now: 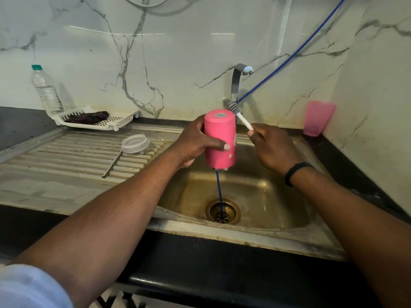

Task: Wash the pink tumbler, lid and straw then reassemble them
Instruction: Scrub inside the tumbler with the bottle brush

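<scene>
Two hands work over the sink (255,237): the left hand (195,145) grips the one pink tumbler (220,138) round its middle, fingers behind and thumb across the front, holding it mouth down above the basin with its base up and tipped slightly away; the right hand (273,147) pinches the white handle of a single brush (236,112), whose bristle head rises just beside the tumbler's base, in front of the tap (239,78). One clear lid (136,143) lies on the ribbed drainboard (66,156), well to the left of the tumbler, and one metal straw (112,163) lies beside it, one end under the lid's edge. A blue hose (289,56) runs down from the upper right, passes behind the tumbler and drops into the drain (223,211) — one drain, set in the stained basin. At the back left stand one water bottle (46,90) with a green cap and one white rack (100,120) holding a dark scrubber (87,117). At the far right corner stands one pink cup (318,118), upright on the dark counter (355,174). A black band (297,171) circles the right wrist — a pale sleeve (29,287) shows on the left arm.
</scene>
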